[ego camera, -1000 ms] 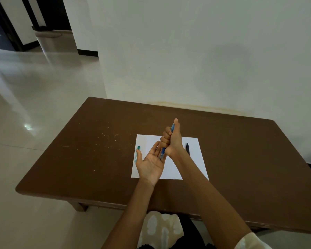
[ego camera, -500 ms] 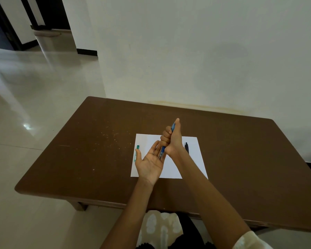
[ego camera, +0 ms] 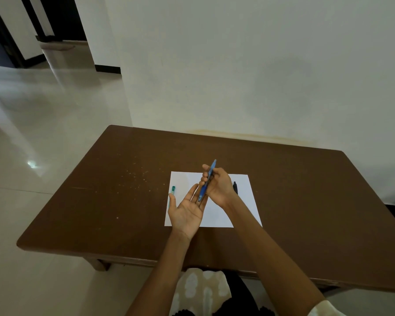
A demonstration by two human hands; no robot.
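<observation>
Thumb lowered, the right hand (ego camera: 217,186) pinches the pen (ego camera: 206,184) mid-barrel, its tip against the flat, spread left hand (ego camera: 187,212) above the tabletop (ego camera: 123,201). Likely light, stiff, slick: hold midway.

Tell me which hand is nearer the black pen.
Right. The right hand, gripping the blue pen, is just left of the black pen; the left hand, open palm up, is farther left, beyond it.

Right hand (ego camera: 219,187) no longer a thumb-up fist, grip looser around the blue pen (ego camera: 205,184).
</observation>
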